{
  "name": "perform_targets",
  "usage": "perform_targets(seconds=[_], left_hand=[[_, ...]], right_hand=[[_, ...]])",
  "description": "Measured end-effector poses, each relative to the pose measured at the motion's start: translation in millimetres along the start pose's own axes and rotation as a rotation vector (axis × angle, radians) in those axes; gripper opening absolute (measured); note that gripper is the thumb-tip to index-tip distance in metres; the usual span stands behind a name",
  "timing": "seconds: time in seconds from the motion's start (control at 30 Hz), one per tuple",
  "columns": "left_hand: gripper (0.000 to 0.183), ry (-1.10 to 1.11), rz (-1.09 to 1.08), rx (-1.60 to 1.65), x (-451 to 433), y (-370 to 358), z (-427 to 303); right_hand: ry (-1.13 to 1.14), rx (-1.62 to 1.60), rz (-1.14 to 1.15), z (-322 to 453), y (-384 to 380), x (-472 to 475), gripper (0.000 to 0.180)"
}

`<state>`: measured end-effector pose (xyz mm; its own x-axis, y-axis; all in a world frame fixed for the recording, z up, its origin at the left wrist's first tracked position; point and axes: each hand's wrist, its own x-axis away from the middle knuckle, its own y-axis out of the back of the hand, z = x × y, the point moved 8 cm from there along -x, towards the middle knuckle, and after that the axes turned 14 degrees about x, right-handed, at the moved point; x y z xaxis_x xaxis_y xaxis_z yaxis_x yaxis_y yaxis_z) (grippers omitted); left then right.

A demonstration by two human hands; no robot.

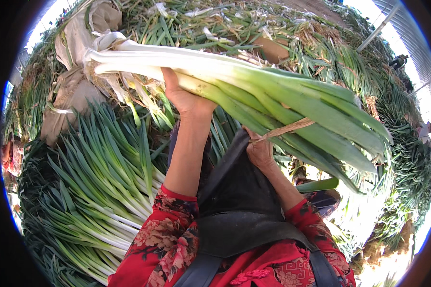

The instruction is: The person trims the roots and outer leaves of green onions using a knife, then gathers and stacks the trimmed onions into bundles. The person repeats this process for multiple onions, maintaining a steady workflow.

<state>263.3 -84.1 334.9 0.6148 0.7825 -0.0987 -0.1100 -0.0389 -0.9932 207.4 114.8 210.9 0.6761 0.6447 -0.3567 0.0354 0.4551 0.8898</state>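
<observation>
My left hand point(190, 95) grips a bunch of large scallions point(244, 75) from below, around their white stalks. The bunch lies slantwise before me, roots to the left and green leaves fanning to the lower right. A flat, dry tan strip point(291, 129) runs across the leaves. My right hand point(260, 149), under the leaves, holds the near end of this strip; its fingers are partly hidden by the raised corner of a black apron point(240, 186). Where the strip goes behind the bunch cannot be seen.
Loose scallions point(104, 186) lie in a heap on my left. A tan cloth sack point(73, 97) sits beyond the roots. Cut leaves and trimmings point(215, 25) cover the ground ahead. More piled scallions point(413, 158) line the right side, under a metal roof post point(379, 28).
</observation>
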Motion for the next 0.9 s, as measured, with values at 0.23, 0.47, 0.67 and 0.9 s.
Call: perform_targets(seconds=[0.23, 0.47, 0.67, 0.9], left_hand=[[0.054, 0.025, 0.186, -0.017, 1, -84, 6], [0.060, 0.037, 0.014, -0.070, 33, -41, -2], [0.065, 0.136, -0.129, -0.078, 46, 36, -6], [0.067, 0.119, -0.142, -0.094, 70, 78, -29]], right_hand=[[0.361, -0.223, -0.181, 103, 55, -63, 0.038], [0.250, 0.230, 0.453, 34, -83, -58, 0.032], [0.267, 0.377, 0.913, 29, -38, 61, 0.034], [0.748, -0.839, 0.489, 139, 158, 37, 0.041]])
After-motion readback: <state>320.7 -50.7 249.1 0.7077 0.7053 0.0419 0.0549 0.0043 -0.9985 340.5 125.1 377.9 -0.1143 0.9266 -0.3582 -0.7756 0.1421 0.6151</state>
